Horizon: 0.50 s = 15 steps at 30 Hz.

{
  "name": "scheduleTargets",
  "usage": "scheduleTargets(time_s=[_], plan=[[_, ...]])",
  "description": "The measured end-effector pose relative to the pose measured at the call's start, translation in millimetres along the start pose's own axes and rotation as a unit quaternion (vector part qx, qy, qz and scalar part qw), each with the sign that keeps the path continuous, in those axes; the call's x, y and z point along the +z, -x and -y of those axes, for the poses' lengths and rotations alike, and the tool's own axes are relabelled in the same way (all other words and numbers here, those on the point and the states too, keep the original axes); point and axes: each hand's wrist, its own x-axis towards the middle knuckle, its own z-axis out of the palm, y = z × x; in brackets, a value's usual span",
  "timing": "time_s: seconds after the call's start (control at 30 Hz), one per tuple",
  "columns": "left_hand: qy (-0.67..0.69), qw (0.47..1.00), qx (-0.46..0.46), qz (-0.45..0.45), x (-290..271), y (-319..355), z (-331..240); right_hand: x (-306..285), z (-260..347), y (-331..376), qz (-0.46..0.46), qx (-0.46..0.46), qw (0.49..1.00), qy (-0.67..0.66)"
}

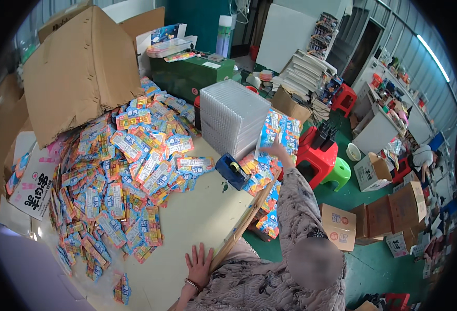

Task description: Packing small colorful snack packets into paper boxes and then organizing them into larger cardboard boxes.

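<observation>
My left hand (200, 267) lies flat on the pale tabletop (187, 212) near its front edge, fingers spread, a bracelet at the wrist. My right hand (278, 149) reaches across to a blue-and-white printed sheet (283, 129) beyond the table's right edge. Its fingers look stretched out over the sheet; whether they grip its edge is hard to make out. Left of that hand stands a tall stack of clear plastic trays (233, 116). A dark blue tape dispenser (232, 171) sits in front of the stack. Many small colourful printed packets (145, 160) are heaped across the table's left side.
A large cardboard box (67, 78) tips over the heap at the far left. Behind stands a green metal case (187, 78). Right of the table are a red stool (319, 155), a green stool (337, 173) and several cartons (340, 225). A person (423, 158) is at the far right.
</observation>
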Motion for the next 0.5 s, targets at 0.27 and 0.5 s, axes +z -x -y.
scheduleTargets(time_s=[0.27,0.5], plan=[[-0.049,0.999,-0.02,0.001,2.8,3.8,1.9,42.3,47.5,14.7,-0.043,0.106,0.985,0.132],[0.039,0.995,0.091,-0.023,-2.9,-3.3,-2.5,-138.6,-140.3,-25.0,-0.093,-0.322,0.906,-0.258]])
